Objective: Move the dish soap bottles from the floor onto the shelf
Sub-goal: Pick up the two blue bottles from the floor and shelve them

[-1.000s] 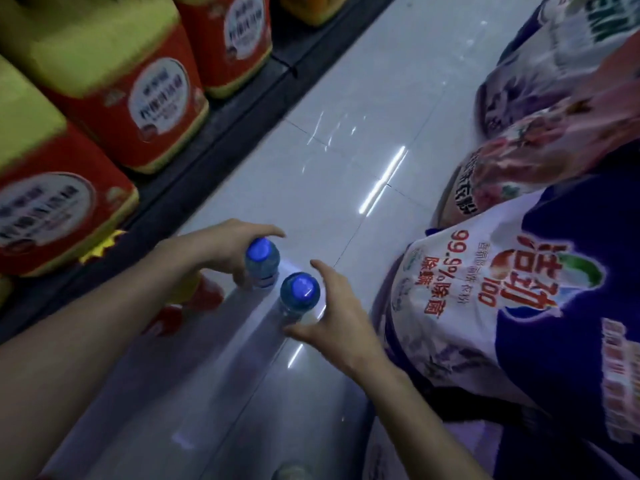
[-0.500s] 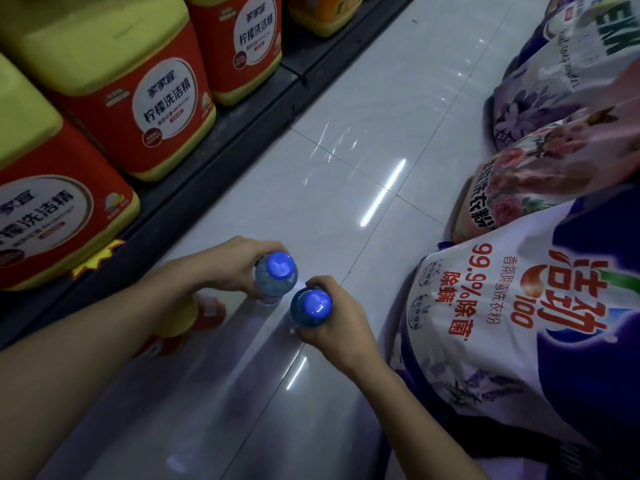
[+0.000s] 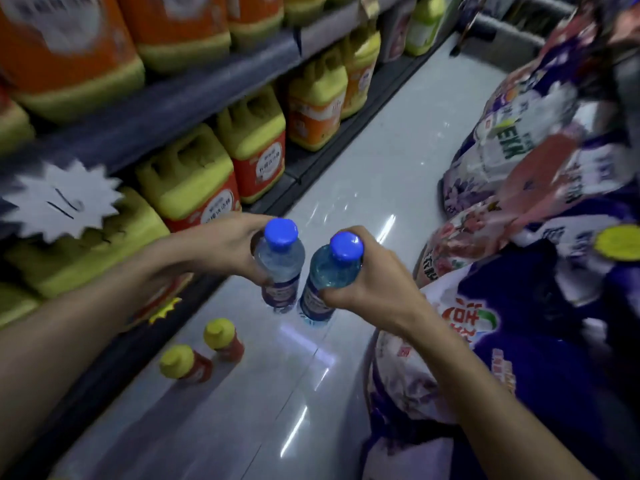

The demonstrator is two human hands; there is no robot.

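At far left, the shelf (image 3: 194, 95) is carrying rows of large yellow-and-red jugs (image 3: 194, 181), and a white starburst tag (image 3: 64, 202) is hanging from its edge. Below it, two small yellow-capped bottles (image 3: 204, 355) are standing on the floor (image 3: 363, 174) close to the shelf base. At centre, the left hand (image 3: 225, 242) is wrapping its grip closed around the shoulder of the pale blue-capped bottle (image 3: 281, 261), holding it upright and clear of the floor. Just beside it, apparently not touching it, the right hand (image 3: 367, 282) is closing its grip around the neck and upper body of the teal blue-capped bottle (image 3: 329, 268), which is tilting slightly and is also raised off the floor. At right, printed detergent bags (image 3: 519, 237) are lying stacked along the aisle.
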